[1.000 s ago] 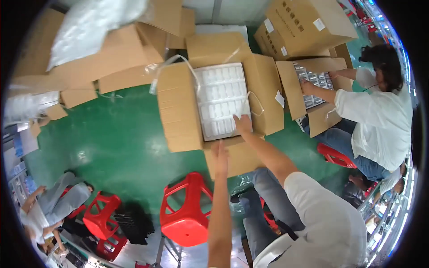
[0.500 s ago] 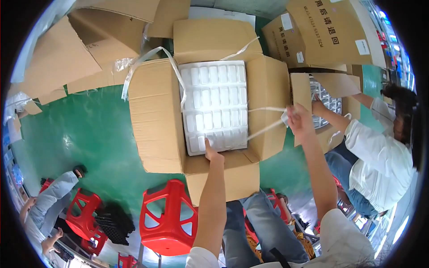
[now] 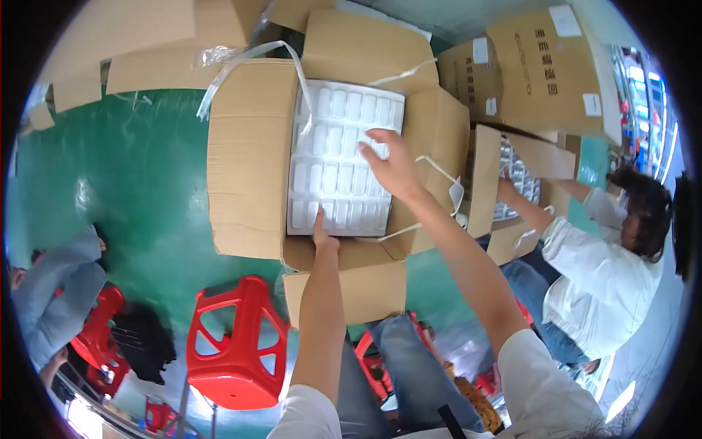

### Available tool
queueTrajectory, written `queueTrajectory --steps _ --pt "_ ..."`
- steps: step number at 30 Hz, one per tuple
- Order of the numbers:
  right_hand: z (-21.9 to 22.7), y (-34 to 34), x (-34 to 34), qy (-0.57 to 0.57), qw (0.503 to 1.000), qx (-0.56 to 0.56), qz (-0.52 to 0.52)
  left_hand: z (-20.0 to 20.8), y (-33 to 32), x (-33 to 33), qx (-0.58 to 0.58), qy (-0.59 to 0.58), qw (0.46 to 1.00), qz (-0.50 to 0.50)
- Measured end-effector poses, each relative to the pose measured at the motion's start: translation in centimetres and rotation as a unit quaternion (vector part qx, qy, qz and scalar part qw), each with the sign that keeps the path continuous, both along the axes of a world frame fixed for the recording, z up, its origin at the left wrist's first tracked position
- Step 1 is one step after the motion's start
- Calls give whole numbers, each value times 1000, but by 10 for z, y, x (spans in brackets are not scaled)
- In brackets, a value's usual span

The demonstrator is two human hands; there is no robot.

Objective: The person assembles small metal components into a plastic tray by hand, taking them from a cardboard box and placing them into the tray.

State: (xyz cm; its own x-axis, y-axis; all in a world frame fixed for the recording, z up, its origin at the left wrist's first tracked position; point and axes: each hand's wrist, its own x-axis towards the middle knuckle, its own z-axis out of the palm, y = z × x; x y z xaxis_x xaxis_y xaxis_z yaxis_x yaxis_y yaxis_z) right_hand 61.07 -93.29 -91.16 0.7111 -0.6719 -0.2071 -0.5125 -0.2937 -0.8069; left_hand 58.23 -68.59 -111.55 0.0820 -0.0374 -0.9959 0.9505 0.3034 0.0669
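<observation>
Left hand: the left hand [image 3: 322,235] comes up from 6 o'clock, fingertips against the near edge of the white tray [image 3: 338,157] — whether it grips I cannot tell.
Right hand: the right hand [image 3: 393,165] lies spread flat on the tray's right part, fingers open.
White tray: a moulded sheet of small pockets, lying in the open cardboard box [image 3: 248,157] at centre.
Straps: white packing straps [image 3: 245,60] trail over the box flaps at 11 o'clock.
Stool: a red plastic stool [image 3: 232,342] stands at 7 o'clock.
Co-worker: a person in a white top [image 3: 596,274] at 3 o'clock reaches into another box [image 3: 512,179].
</observation>
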Motion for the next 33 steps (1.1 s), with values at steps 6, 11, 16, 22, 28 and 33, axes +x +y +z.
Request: queueTrajectory --steps 6,11,16,22,28,33 --pt "-62 -76 34 163 958 -96 215 -11 9 -6 8 -56 997 49" --pt "-107 -158 88 222 928 -60 294 -14 -11 -21 -5 -5 999 45" --pt "-176 -179 134 239 855 17 460 -39 -10 -27 -35 -78 994 66" --pt "-187 -159 170 304 822 62 478 -33 -1 -33 -10 -135 984 117" --pt "-176 -163 180 363 800 12 477 -3 -36 -36 3 -138 974 182" --pt "-153 -168 189 376 775 13 507 18 -60 -45 146 -132 959 206"
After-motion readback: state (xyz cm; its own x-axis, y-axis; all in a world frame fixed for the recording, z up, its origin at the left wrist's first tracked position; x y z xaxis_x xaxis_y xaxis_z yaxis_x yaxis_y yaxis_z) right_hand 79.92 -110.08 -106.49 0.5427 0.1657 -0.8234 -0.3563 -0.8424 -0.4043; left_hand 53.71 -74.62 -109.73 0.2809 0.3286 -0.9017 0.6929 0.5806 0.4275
